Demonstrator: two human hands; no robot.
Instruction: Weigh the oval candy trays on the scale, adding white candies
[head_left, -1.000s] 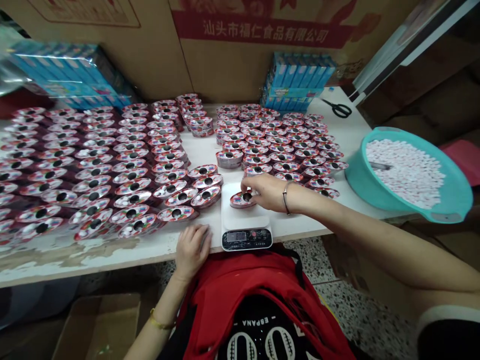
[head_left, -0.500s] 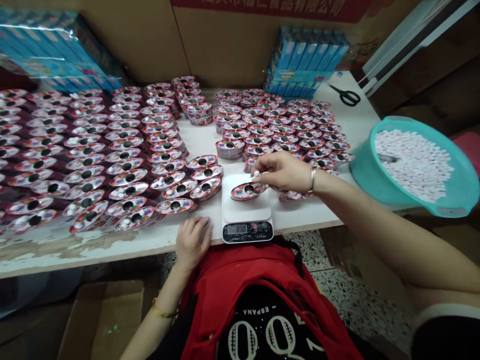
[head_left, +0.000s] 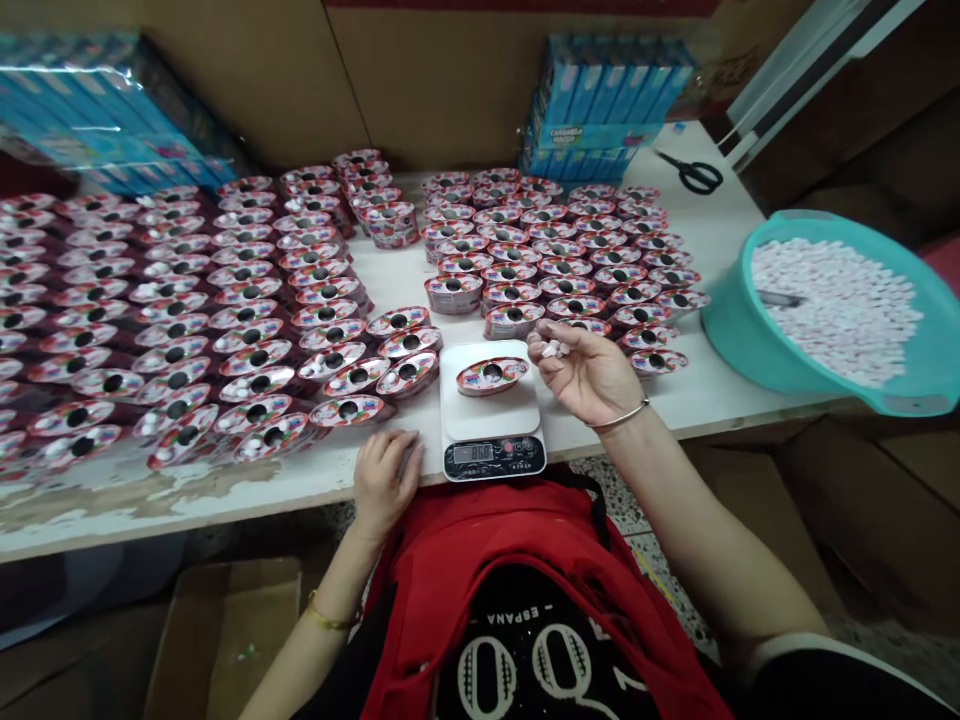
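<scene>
A small white kitchen scale (head_left: 489,415) stands at the table's near edge, its display lit. One red oval tin (head_left: 492,375) with a dark hole in its lid lies on the scale's plate. My right hand (head_left: 585,372) hovers just right of that tin, palm turned up, fingers curled around a few small white candies (head_left: 555,348). My left hand (head_left: 384,480) rests on the table edge left of the scale, fingers loosely curled, holding nothing that shows.
Rows of several matching red tins (head_left: 247,300) cover the table's left and back. A teal basin (head_left: 810,380) full of white candies sits at the right edge. Black scissors (head_left: 694,175) and blue boxes (head_left: 600,120) lie at the back. A cardboard box (head_left: 217,640) stands below.
My right hand lifted off the tin on the scale, drew back to the right and turned palm up with white candies in its fingers. The left hand stayed put.
</scene>
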